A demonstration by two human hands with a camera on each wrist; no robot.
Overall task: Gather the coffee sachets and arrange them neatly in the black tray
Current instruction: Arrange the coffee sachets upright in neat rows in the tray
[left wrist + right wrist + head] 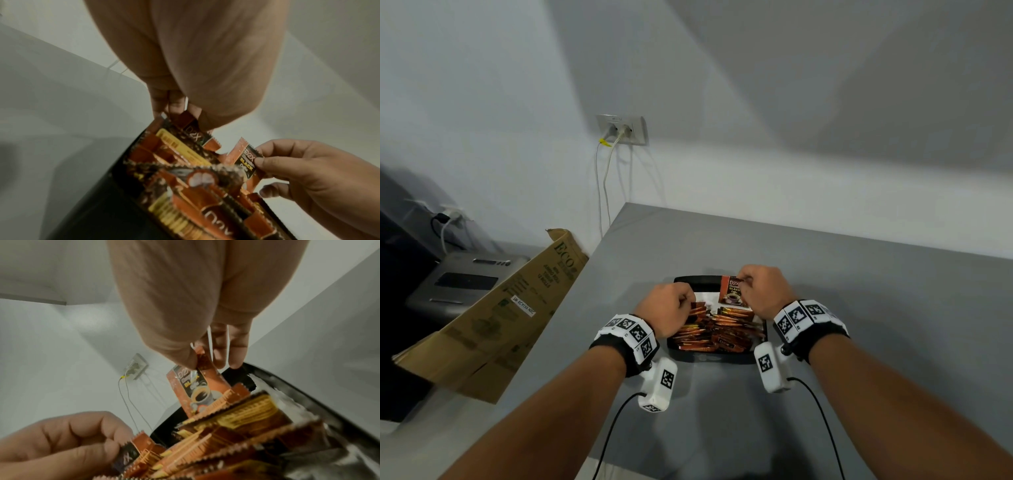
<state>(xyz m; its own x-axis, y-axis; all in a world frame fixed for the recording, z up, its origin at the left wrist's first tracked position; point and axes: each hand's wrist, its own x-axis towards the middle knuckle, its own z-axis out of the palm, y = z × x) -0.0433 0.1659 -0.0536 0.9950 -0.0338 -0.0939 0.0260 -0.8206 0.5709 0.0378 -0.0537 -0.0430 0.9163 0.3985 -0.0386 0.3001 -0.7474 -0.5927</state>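
Right hand [760, 287] fingers pinched 1 upright coffee sachet [731, 290] at its top corner; left hand [671, 306] pinched another [189, 123]. Judged light, thin, crinkly; hold edges over black tray [709, 358].

Both hands over black tray [758, 356]; right hand [762, 287] pinches sachet [731, 291].

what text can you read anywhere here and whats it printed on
"D2X" and "BLACK": on the upright sachet pinched by the right hand.
"D2X": on the sachet held by the left hand.
"ECO": on the cardboard box.
White sticker on the box: too small to read.
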